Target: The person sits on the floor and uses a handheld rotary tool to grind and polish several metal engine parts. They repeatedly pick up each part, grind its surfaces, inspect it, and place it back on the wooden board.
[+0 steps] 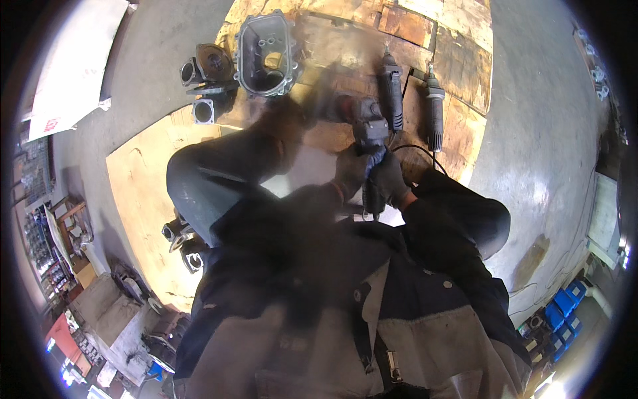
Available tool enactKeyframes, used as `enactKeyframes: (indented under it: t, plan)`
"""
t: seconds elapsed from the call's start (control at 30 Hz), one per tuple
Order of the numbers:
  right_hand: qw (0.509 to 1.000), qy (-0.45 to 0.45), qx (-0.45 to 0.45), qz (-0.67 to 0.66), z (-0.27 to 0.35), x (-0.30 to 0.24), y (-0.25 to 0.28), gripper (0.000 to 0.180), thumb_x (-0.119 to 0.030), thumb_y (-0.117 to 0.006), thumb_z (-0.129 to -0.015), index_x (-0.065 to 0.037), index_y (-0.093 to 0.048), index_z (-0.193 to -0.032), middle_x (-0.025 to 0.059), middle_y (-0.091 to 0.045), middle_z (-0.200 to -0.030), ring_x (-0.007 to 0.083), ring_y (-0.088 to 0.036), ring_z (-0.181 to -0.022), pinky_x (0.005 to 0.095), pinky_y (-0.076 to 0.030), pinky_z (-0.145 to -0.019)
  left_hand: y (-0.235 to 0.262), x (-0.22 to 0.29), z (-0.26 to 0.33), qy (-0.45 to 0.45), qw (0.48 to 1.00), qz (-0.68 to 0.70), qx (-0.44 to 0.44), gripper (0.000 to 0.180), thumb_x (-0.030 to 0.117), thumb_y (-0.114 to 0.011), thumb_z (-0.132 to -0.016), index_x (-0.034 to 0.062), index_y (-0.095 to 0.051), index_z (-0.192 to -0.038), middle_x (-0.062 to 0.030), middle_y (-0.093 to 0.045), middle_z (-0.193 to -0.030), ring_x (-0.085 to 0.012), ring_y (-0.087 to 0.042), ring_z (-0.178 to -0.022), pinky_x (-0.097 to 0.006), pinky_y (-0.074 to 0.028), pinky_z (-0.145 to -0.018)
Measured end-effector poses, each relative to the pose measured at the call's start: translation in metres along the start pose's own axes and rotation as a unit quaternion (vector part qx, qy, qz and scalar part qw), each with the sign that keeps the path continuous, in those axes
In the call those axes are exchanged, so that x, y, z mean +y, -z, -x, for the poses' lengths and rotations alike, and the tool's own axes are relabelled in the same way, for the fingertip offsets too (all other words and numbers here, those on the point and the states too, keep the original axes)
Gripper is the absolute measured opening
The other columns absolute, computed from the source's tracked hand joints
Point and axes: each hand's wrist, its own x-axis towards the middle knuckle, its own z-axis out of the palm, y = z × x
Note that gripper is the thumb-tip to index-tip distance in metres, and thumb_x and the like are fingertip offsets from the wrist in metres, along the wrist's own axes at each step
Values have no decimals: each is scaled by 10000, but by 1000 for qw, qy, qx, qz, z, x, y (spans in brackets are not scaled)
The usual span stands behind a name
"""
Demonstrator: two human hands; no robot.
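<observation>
Both your gloved hands are wrapped around the angle grinder point(367, 136): left hand point(350, 171) and right hand point(389, 178) closed tight on its body, one behind the other, likely to steady it. Its head hangs low over the wooden boards point(458, 60) on the floor. Two more grinders point(412, 93) lie just beyond, with the grey metal housing point(266, 53) farther left.

White sack point(76, 63), upper left
</observation>
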Motion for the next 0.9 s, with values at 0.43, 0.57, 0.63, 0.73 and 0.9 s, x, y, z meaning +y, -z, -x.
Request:
enactKeyframes:
  t: [0.43, 0.57, 0.63, 0.73, 0.9]
  plan:
    - [989, 139, -23, 39, 20, 32, 4, 165, -44, -588, -889, -22, -637, -1045, 171, -670, -921, 361, -655, -863, 437, -529, -777, -6, -12, 17, -29, 999, 8, -30, 375, 295, -777, -891, 19, -735, -1141, -116, -772, -1038, -207, -711, -951, -346, -543, -859]
    - [993, 71, -28, 89, 32, 34, 6, 201, -105, -637, -874, -18, -623, -1054, 173, -677, -942, 388, -661, -929, 444, -531, -816, -4, -18, 25, -1, 999, -3, -40, 366, 278, -776, -897, 6, -727, -1136, -97, -771, -1038, -184, -705, -973, -346, -543, -865]
    - [981, 77, -99, 145, 30, 30, 8, 283, -151, -676, -872, -6, -614, -1108, 184, -697, -994, 395, -677, -961, 443, -537, -840, -6, -18, 29, -39, 997, -60, -30, 348, 264, -768, -904, -2, -728, -1125, -93, -771, -1039, -178, -704, -973, -355, -543, -870]
    - [983, 68, -110, 131, 21, 17, 11, 349, -182, -711, -877, -5, -609, -1161, 180, -716, -1041, 361, -694, -986, 426, -541, -863, -8, -12, 40, -17, 998, 61, 17, 330, 242, -762, -907, -12, -728, -1116, -96, -771, -1051, -173, -703, -974, -353, -542, -870]
    - [995, 58, -70, 37, 11, -15, 1, 401, -195, -744, -892, -14, -605, -1221, 150, -734, -1083, 268, -709, -1004, 388, -544, -888, 3, 6, 40, 25, 997, 51, 56, 313, 219, -777, -901, -9, -733, -1111, -93, -772, -1032, -160, -701, -960, -322, -539, -862]
